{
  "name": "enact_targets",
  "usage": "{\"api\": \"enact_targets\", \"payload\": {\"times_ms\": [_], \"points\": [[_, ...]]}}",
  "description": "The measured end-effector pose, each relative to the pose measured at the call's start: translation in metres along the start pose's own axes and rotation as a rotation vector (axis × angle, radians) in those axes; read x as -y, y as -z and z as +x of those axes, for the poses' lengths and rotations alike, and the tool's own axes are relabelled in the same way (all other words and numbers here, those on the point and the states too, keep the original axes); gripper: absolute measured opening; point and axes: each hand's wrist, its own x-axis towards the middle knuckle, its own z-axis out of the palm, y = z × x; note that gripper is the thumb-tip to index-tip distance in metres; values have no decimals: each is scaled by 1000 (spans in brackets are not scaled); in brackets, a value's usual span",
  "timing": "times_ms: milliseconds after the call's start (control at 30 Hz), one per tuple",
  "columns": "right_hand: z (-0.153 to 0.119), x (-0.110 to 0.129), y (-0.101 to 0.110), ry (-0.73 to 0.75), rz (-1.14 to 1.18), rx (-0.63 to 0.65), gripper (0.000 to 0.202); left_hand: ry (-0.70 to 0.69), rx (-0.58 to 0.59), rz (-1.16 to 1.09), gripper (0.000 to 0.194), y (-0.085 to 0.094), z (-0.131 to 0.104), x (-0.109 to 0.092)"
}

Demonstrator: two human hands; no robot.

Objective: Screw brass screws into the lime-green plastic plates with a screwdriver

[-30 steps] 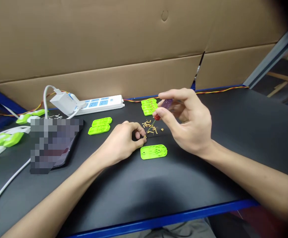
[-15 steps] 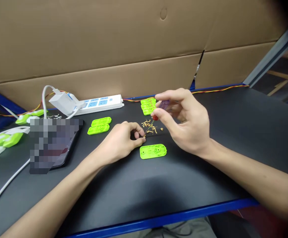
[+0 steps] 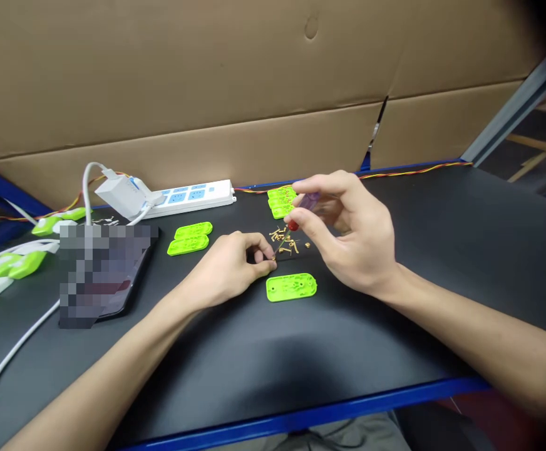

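My right hand (image 3: 352,235) is closed around a screwdriver (image 3: 293,225) with a purple and red handle, its thin shaft slanting down to the left. The tip meets a small brass piece (image 3: 273,257) pinched between the thumb and finger of my left hand (image 3: 235,263), low over the table. Just behind the tip lies a loose pile of small brass parts (image 3: 281,235). A bright green plastic shell half (image 3: 290,287), its moulded inside facing up, lies in front of the fingers.
Two green shell halves (image 3: 189,238) lie left of my left hand, more (image 3: 281,202) behind the brass parts. A white power strip (image 3: 193,198) with plugged chargers stands at the back. A dark tablet (image 3: 132,275), partly pixelated, and white cables are at left, near green-and-white pieces (image 3: 12,265).
The screwdriver handle and my right hand have shifted very slightly down. My left hand keeps its pinch, and the parts on the table have not moved.
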Motion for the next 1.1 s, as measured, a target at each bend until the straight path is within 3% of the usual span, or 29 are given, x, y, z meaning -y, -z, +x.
{"api": "enact_targets", "payload": {"times_ms": [300, 700, 1100], "points": [[1, 2, 2, 19, -51, 37, 24, -16, -20, 25, 12, -2, 1, -1], [5, 9, -1, 41, -39, 219, 44, 16, 31, -25, 14, -2, 0, -1], [8, 9, -8, 70, -53, 164, 33, -8, 38, -12, 7, -4, -1, -5]]}}
